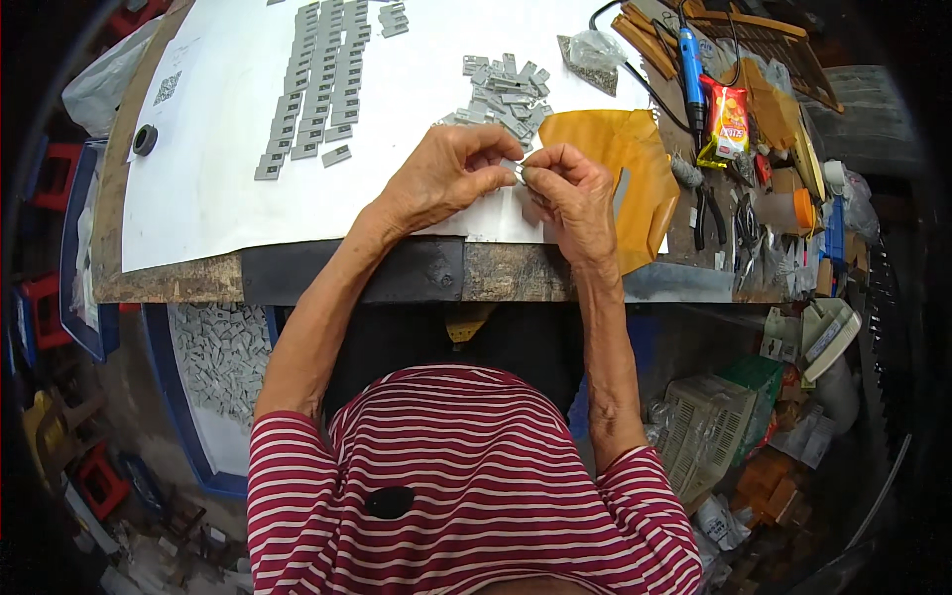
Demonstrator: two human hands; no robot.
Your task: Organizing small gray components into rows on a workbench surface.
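Above the front part of the white sheet (228, 208) my two hands meet, fingertip to fingertip. Between them is a small grey rectangular piece (510, 166), partly hidden by the fingers. My left hand (451, 174) pinches it from the left with thumb and forefinger. From the right, the thumb and forefinger of my right hand (575, 193) close on its other end, where something small and shiny shows, too small to name. Just beyond lies a loose pile of similar grey pieces (508, 94). Further left, more of them stand in long rows (322, 79).
Right of my hands lie an orange-brown sheet (585, 134) and a clear bag of tiny parts (592, 71). A blue powered screwdriver (691, 74), a red-yellow packet (727, 124) and pliers (708, 216) crowd the right side. A blue bin (178, 407) of grey pieces stands below the table edge, left.
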